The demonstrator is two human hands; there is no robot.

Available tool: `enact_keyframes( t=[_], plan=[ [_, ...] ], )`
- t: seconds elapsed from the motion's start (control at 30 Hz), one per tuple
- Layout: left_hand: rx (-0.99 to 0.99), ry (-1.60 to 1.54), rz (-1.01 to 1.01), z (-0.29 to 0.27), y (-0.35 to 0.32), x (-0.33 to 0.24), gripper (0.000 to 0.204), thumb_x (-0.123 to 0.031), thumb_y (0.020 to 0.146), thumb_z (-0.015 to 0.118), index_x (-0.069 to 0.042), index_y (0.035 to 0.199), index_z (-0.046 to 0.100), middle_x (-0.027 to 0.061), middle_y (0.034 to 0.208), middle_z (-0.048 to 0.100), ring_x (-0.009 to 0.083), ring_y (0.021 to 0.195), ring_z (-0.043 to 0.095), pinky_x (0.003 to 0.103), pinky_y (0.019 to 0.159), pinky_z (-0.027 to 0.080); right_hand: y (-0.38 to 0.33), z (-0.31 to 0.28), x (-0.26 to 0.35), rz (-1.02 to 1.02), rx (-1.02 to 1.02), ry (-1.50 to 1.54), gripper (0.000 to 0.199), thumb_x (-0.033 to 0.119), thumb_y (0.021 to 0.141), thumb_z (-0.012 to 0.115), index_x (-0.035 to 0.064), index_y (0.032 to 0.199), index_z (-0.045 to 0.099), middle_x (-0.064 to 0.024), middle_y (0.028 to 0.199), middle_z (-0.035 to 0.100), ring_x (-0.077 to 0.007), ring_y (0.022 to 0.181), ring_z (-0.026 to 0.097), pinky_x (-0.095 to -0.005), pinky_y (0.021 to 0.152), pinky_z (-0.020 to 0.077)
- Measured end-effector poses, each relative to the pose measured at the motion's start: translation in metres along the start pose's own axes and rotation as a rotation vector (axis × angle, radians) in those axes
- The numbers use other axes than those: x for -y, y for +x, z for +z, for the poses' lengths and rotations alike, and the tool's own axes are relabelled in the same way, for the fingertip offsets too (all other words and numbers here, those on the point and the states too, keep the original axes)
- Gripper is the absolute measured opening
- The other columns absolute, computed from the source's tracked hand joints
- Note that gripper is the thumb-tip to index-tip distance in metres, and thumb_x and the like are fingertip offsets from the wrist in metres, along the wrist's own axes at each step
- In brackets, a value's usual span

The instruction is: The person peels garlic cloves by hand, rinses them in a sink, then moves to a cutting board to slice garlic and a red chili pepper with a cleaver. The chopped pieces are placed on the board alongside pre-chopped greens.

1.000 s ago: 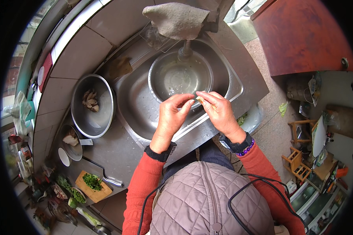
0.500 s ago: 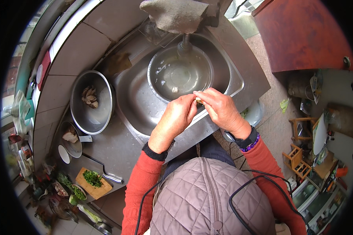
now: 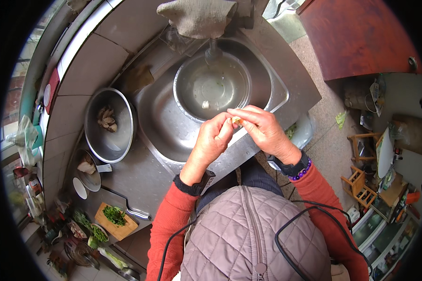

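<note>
Over the sink's near rim, my left hand (image 3: 212, 140) and my right hand (image 3: 263, 130) meet with fingertips pinched together. Between them is a small pale-yellow piece of food (image 3: 236, 121), mostly covered by the fingers, so its exact kind is unclear. Just beyond my hands, a round metal basin (image 3: 177, 91) of water stands in the steel sink (image 3: 157, 136). One small whitish lump (image 3: 205, 104) lies in that water. To the left, a metal bowl (image 3: 119, 145) on the counter contains several pale brownish pieces (image 3: 107, 120).
A cloth-wrapped faucet (image 3: 197, 18) hangs above the basin. At the left are a small pan (image 3: 94, 180) holding a pale chunk, a knife (image 3: 138, 214), and a cutting board (image 3: 126, 230) with chopped greens (image 3: 114, 215). A pale plastic tub (image 3: 305, 133) sits right of the counter, below it.
The view has shifted slightly. My hands still pinch the yellow piece, with more of it showing now. White scraps seen floating in the basin earlier are no longer visible.
</note>
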State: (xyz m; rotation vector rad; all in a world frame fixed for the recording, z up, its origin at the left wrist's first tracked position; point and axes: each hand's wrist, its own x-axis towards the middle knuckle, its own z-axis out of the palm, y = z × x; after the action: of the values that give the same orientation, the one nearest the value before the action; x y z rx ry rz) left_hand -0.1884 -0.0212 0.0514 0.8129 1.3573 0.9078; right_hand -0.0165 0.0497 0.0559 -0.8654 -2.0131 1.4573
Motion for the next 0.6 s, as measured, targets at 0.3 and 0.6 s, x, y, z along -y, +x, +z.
enact_keyframes(
  t=[0.3,0.6],
  plan=[
    [0.086,-0.326,0.009,-0.002,-0.007,-0.004,0.02,-0.019,0.097,0.064,-0.001,0.106,0.066,0.0045,0.09,0.069,0.0111,0.085,0.067,0.027,0.067,0.059,-0.013,0.0,0.001,0.027,-0.054,0.009,0.027,0.002,0.096,0.057,0.0018,0.12,0.067,-0.0108,0.102,0.068,-0.0205,0.094,0.066,-0.0294,0.083,0.0517],
    [0.207,-0.315,-0.09,-0.013,-0.008,-0.005,0.018,-0.02,0.095,0.064,-0.002,0.098,0.066,0.0059,0.084,0.069,0.0135,0.078,0.068,0.027,0.069,0.058,-0.02,0.0,0.007,-0.084,-0.04,-0.125,0.031,-0.005,0.088,0.06,0.0025,0.117,0.067,-0.012,0.096,0.066,-0.0227,0.086,0.065,-0.0309,0.077,0.0519]
  ],
)
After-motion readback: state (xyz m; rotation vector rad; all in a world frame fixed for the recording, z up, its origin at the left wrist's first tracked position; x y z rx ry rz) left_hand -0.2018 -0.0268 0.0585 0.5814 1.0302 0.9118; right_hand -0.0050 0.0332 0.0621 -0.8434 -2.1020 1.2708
